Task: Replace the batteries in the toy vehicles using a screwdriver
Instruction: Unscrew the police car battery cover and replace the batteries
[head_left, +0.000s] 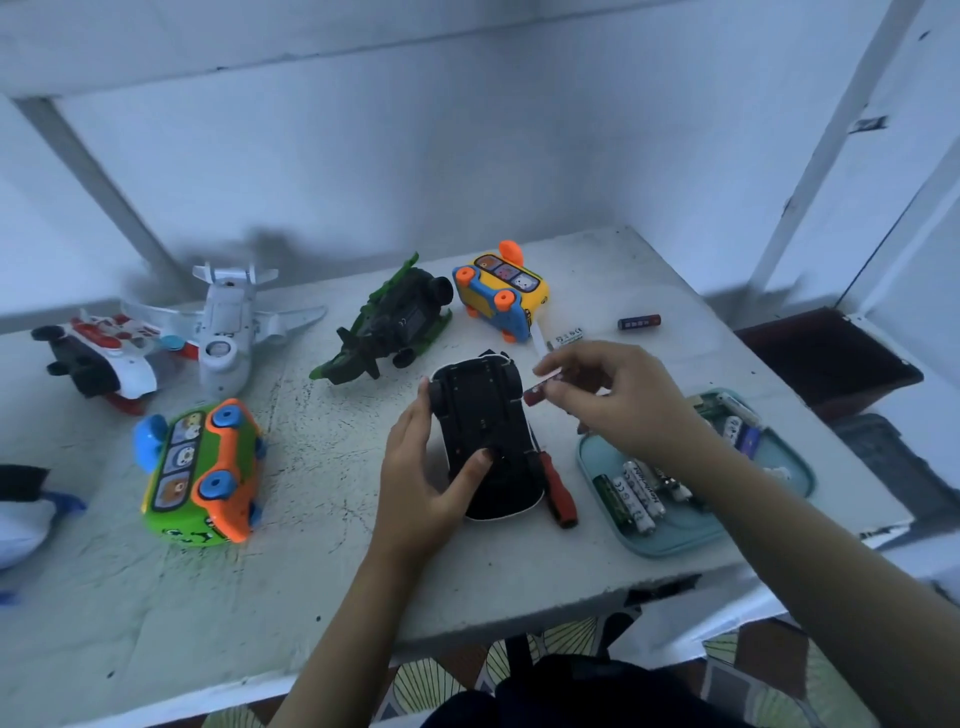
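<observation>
Car (483, 436) upside down at table (311, 597) centre. Left hand (431, 467) grips it, thumb on underside. Right hand (613, 400) pinches red battery (537, 392) beside car. Screwdriver (558, 488) touches car. Tray (675, 540) near right edge. Wide gap between car and green bus (202, 473). Battery print unreadable.

Black car (480, 431), red-black screwdriver (558, 491), teal tray (670, 540) — green-orange bus (202, 478), yellow-orange bus (501, 296), white plane (228, 322), speckled white tabletop (322, 561).

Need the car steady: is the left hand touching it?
Touching. Head view: the left hand grips the upturned car, thumb on its underside, fingers at its wheel.
</observation>
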